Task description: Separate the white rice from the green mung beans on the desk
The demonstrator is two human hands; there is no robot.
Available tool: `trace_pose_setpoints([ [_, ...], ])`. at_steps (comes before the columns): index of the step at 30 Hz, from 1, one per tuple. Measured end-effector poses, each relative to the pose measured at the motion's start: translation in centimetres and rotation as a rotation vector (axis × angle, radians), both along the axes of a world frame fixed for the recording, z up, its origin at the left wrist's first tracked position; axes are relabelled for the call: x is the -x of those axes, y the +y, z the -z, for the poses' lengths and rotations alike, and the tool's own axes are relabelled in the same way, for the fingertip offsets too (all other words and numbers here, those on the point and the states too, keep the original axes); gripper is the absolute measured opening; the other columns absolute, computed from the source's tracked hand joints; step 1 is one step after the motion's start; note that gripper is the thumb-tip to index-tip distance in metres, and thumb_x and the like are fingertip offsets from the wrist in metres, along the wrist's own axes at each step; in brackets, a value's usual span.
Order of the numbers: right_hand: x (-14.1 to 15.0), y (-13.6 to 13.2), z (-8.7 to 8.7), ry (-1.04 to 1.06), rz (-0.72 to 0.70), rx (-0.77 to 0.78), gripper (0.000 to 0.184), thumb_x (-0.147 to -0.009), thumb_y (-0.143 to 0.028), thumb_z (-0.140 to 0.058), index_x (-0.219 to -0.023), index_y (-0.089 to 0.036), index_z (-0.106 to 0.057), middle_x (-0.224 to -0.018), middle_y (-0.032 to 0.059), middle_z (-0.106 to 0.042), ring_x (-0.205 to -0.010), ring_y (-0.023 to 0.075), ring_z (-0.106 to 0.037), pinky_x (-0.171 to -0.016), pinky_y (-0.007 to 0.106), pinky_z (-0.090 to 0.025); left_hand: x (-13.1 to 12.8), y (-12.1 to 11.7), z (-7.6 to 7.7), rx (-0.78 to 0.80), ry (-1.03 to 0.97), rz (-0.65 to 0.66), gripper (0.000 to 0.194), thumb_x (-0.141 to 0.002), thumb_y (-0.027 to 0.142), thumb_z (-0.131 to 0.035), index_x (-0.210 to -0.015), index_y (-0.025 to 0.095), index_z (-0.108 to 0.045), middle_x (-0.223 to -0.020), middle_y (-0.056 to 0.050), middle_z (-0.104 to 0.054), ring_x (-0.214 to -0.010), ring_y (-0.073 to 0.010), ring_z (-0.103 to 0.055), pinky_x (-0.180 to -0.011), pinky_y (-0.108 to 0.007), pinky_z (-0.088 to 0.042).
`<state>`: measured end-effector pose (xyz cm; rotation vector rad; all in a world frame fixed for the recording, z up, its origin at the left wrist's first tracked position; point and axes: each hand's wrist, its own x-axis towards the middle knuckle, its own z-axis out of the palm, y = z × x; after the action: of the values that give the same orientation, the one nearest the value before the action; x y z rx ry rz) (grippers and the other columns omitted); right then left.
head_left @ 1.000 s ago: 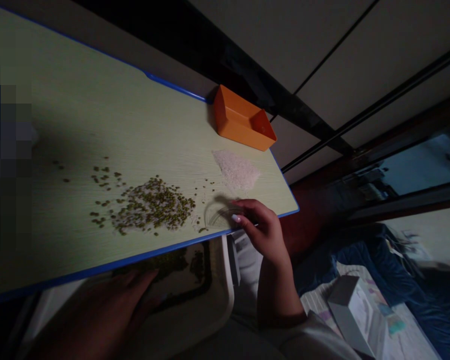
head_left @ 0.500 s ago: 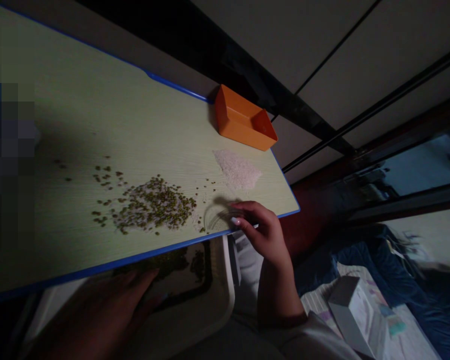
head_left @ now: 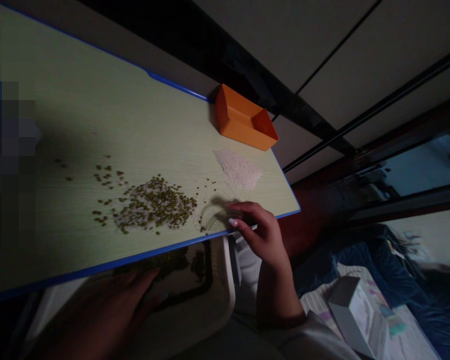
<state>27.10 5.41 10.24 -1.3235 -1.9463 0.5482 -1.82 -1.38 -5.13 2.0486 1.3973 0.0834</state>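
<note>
My right hand point(head_left: 260, 227) hovers at the table's near edge, thumb and fingers curved with a gap between them. I see nothing held there. A faint curved shadow lies on the tabletop beside its fingertips, near a few loose green beans point(head_left: 202, 228). To its left spreads a heap of green beans mixed with white grains point(head_left: 157, 202). A smaller pile of white grains point(head_left: 238, 169) lies beyond it. Below the table edge, my left hand point(head_left: 135, 290) reaches with stretched fingers into a pale basin point(head_left: 230, 290), beside a dark green mass point(head_left: 172, 262). It is dim there, and part of this hand is hidden.
An orange open box point(head_left: 243, 120) stands at the table's far right corner. The pale table point(head_left: 135, 120) has a blue rim. More beans point(head_left: 104, 172) are scattered left of the heap. A grey-white box point(head_left: 356, 310) sits on patterned fabric at lower right.
My right hand has shifted very slightly to the left along the table edge. My left hand, the heaps and the orange box look unchanged.
</note>
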Motion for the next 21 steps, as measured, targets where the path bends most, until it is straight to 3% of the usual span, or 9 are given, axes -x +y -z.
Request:
trace_pose_setpoints([
  [11, 0.0, -0.1, -0.5, -0.053, 0.029, -0.061, 0.02, -0.096, -0.026, -0.069, -0.115, -0.032, -0.073, -0.109, 0.0026, -0.081, -0.098, 0.0216, -0.073, -0.089, 0.043, -0.055, -0.1, 0.4, -1.5, 0.012, 0.069, 0.054, 0.053, -0.095, 0.049, -0.04, -0.138, 0.03, -0.066, -0.141, -0.012, -0.071, -0.124, -0.0392, -0.069, -0.107, -0.062, -0.052],
  [21, -0.5, 0.1, -0.1, -0.043, 0.141, -0.008, 0.02, -0.094, -0.03, -0.069, -0.114, -0.03, -0.074, -0.107, 0.0041, -0.08, -0.096, 0.0224, -0.072, -0.087, 0.041, -0.055, -0.2, 0.5, -1.5, 0.031, 0.006, 0.017, 0.051, -0.093, 0.05, -0.043, -0.134, 0.031, -0.068, -0.141, -0.011, -0.071, -0.127, -0.0386, -0.067, -0.111, -0.064, -0.05],
])
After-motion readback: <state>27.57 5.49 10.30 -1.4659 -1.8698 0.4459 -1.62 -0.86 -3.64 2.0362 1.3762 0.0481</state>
